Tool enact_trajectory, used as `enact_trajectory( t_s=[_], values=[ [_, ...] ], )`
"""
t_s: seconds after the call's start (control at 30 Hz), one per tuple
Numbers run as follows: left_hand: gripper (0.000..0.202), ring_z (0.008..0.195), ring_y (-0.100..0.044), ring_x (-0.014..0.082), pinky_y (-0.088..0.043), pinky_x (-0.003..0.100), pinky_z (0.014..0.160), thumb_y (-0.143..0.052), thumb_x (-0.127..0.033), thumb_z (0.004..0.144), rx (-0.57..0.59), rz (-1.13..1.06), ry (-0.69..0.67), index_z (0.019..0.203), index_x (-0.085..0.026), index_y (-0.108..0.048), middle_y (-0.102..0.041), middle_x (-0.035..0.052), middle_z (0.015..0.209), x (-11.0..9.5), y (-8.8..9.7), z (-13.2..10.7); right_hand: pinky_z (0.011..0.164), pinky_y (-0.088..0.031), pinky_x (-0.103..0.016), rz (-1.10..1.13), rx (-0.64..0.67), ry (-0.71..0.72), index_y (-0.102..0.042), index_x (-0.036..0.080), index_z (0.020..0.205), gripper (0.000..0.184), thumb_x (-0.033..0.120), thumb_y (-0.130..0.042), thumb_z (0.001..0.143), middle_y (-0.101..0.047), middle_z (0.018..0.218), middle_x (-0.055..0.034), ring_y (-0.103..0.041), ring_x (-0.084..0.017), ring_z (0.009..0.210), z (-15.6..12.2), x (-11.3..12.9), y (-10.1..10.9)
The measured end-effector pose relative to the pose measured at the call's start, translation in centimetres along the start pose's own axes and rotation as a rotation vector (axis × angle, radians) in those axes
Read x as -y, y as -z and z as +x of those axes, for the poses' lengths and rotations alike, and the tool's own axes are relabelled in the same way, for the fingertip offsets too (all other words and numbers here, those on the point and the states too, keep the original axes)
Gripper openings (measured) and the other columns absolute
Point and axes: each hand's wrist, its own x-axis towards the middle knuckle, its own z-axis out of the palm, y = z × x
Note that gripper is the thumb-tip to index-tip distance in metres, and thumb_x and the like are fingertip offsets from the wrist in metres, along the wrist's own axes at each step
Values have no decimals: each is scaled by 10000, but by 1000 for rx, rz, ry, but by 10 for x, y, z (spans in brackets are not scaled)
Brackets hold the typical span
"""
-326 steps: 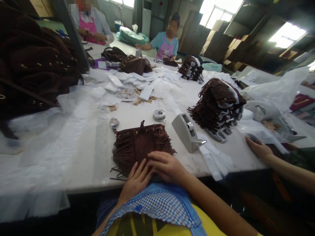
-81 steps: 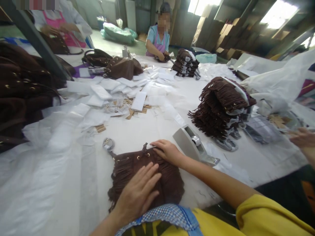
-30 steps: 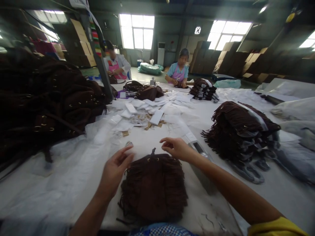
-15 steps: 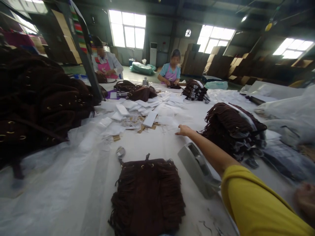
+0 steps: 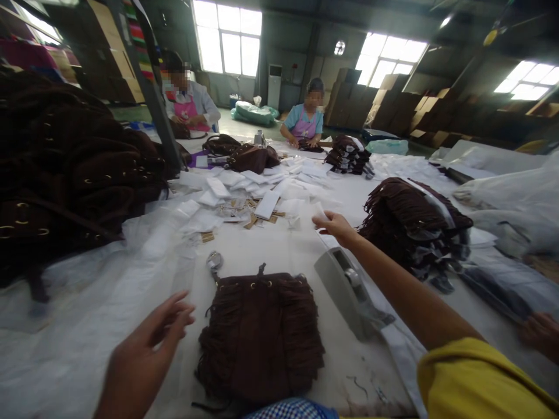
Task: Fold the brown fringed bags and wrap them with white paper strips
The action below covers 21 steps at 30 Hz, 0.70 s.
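Observation:
A dark brown fringed bag (image 5: pixel 261 340) lies flat on the table before me, with gold eyelets along its top and a clear-wrapped piece at its upper left corner. To the bag's left, my left hand (image 5: pixel 148 343) hovers with fingers apart and nothing in them. My right hand (image 5: pixel 335 227) reaches past a grey tape dispenser (image 5: pixel 349 291) and pinches the edge of a thin white sheet (image 5: pixel 320 210). Loose white packets (image 5: pixel 218 187) and small brown cards (image 5: pixel 251 221) lie scattered beyond the bag.
Dark bags are heaped (image 5: pixel 74 157) at left. A stack of fringed bags (image 5: pixel 414 227) stands at right, a smaller stack (image 5: pixel 347 154) farther back. Two co-workers sit across the table. Another person's hand (image 5: pixel 541 334) shows at the right edge. Clear plastic (image 5: pixel 109 302) covers the table's left side.
My left hand has come into view at the lower left. My right hand has closed on a white sheet and lifts its edge. Another person's hand at right has moved slightly.

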Motion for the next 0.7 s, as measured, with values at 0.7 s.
enact_trajectory(
  t_s=[0.7],
  values=[
    [231,908,-656,213,-515,330,835,-587,-316,865,477,84,-505,1028,-213,-714,-703,54,995,-66,-93,39,588,-570,-296,951,448,-358,-688,196,815,169,188,-778,672,-702,760,-27,-668,-195,689,-187,30,-132]
  ],
)
